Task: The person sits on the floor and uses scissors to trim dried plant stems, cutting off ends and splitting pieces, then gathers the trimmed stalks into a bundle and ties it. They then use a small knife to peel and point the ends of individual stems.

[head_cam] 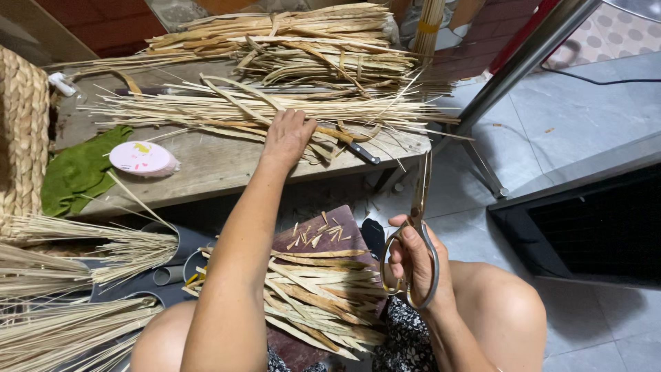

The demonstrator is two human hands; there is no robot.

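Observation:
My left hand (287, 134) reaches forward onto a heap of pale dried straw strips (261, 107) lying across a low wooden bench (206, 169), fingers curled down into the strips. My right hand (413, 265) rests above my right knee and grips large metal scissors (418, 207), blades pointing up and away. Between my knees a dark board (344, 231) holds a pile of cut straw pieces (320, 289) and small offcuts. A knife with a dark handle (361, 153) lies on the bench just right of my left hand.
A round pink-and-white lidded tin (141, 157) and a green cloth (79, 169) sit on the bench's left. A woven basket (21, 131) stands far left. Thin straw bundles (76, 255) lie lower left. A metal table leg (513, 69) slants at right beside a dark box (592, 227).

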